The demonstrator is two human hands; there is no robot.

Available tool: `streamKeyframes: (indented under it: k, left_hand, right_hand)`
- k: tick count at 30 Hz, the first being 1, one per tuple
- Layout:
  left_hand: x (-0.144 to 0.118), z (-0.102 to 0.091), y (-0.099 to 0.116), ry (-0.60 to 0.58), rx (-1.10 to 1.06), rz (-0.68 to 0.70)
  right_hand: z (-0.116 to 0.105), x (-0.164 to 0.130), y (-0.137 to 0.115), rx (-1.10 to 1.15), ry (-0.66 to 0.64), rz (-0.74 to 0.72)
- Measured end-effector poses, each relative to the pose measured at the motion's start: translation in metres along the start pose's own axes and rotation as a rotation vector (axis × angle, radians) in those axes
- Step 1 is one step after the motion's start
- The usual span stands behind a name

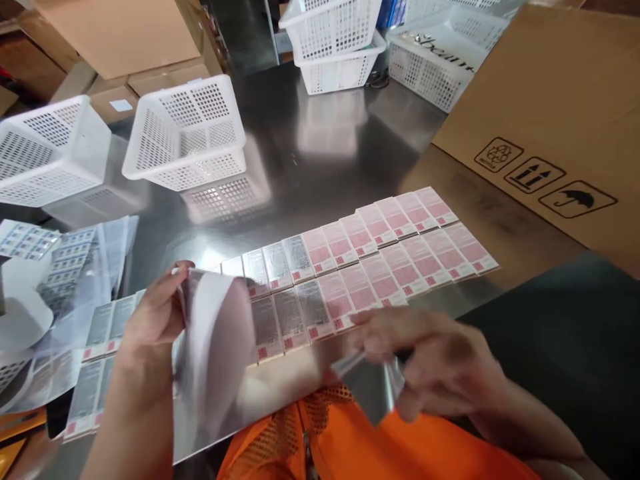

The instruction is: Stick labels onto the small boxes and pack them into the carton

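My left hand (pixel 159 308) is closed on the upper edge of a curved, whitish sheet (pixel 213 360), blurred by motion; I cannot tell whether it is one layer or several. In my right hand (pixel 440 363) a small see-through plastic piece (pixel 373 387) is pinched, hanging below the fingers in front of my orange vest (pixel 400 447). Behind both hands, flat packets lie in two long rows on the table. Those at the right are pink packets (pixel 387 270); grey-silver packets (pixel 290 317) lie in the middle and at the left. The sheet and my left arm hide part of the rows.
White perforated baskets stand at the left (pixel 187 133) and stacked at the back (pixel 335 60). A large cardboard box (pixel 555 127) bounds the metal table (pixel 280 180) on the right. Printed label sheets (pixel 75 260) and plastic film lie at the left.
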State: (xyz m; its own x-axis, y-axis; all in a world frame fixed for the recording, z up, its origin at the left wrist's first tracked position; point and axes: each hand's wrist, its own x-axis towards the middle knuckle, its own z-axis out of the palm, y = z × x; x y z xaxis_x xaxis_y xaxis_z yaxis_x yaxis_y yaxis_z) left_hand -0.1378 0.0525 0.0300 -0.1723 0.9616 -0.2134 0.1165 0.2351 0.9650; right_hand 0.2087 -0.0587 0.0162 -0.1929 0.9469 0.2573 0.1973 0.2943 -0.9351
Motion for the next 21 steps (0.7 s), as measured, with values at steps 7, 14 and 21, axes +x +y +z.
streamKeyframes:
  k: [7, 14, 21]
  left_hand:
    - [-0.027, 0.056, -0.007, -0.418, -0.036, -0.412]
    - [-0.072, 0.12, -0.015, -0.608, 0.149, -0.293]
    - [-0.074, 0.135, -0.024, -0.61, 0.399, -0.173]
  right_hand:
    - [-0.01, 0.055, 0.028, 0.195, -0.005, 0.226]
    - [-0.015, 0.068, 0.042, 0.223, -0.059, 0.344]
    - [-0.008, 0.068, 0.046, 0.22, -0.095, 0.454]
